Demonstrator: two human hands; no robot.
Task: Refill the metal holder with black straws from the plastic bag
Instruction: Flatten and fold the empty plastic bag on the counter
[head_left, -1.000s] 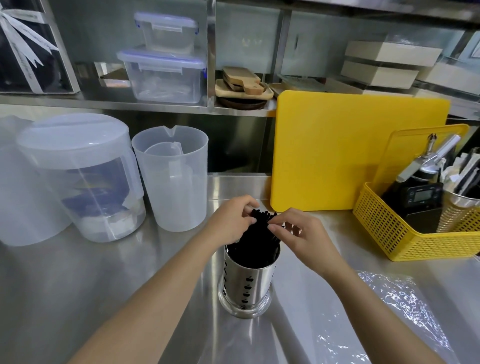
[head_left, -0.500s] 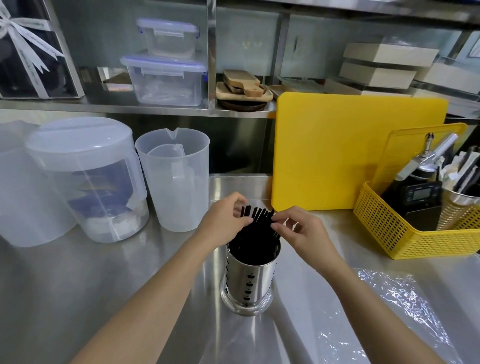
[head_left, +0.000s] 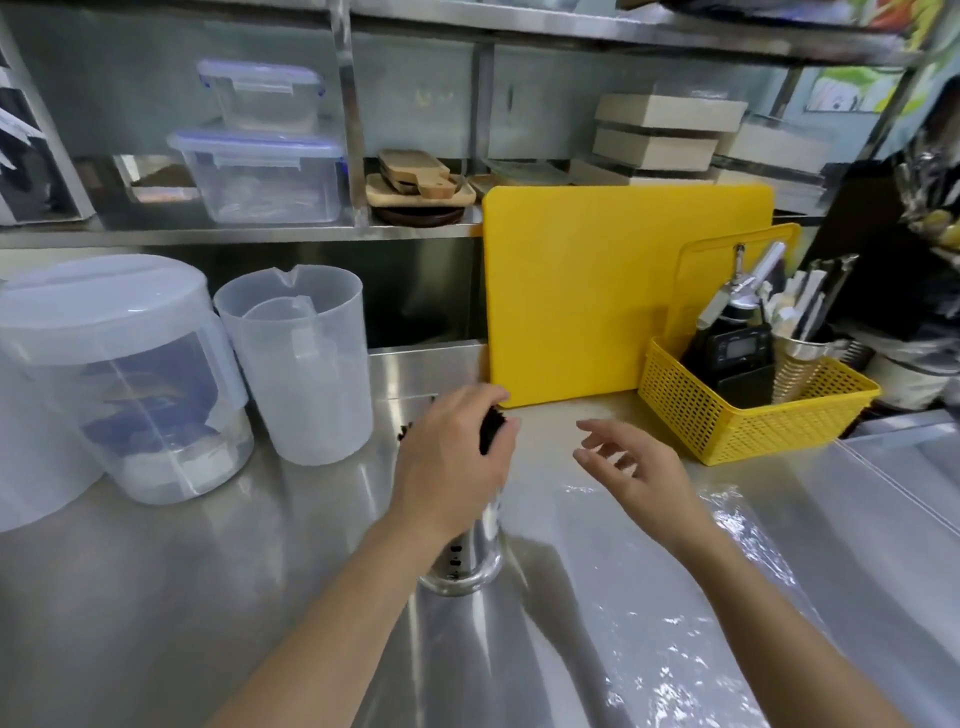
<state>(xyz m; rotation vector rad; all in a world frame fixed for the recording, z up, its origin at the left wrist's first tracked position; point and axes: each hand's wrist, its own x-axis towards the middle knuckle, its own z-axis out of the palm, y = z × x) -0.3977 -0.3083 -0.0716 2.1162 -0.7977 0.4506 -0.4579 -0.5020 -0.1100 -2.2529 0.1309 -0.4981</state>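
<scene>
The perforated metal holder (head_left: 475, 556) stands on the steel counter, and only its lower part shows below my left hand (head_left: 452, 467). That hand is wrapped over the holder's top and around the black straws (head_left: 491, 428), whose tips poke out beside my thumb. My right hand (head_left: 634, 467) hovers to the right of the holder with fingers spread and nothing in it. The clear plastic bag (head_left: 675, 613) lies flat on the counter under my right forearm.
Left of the holder stand a clear measuring jug (head_left: 298, 364) and a lidded plastic container (head_left: 122, 374). A yellow cutting board (head_left: 597, 291) leans on the back wall. A yellow basket (head_left: 748, 415) with tools sits at the right. A shelf above carries boxes.
My left hand has closed over the tops of the straws and the holder. My right hand has let go of the straws and moved away to the right, fingers apart.
</scene>
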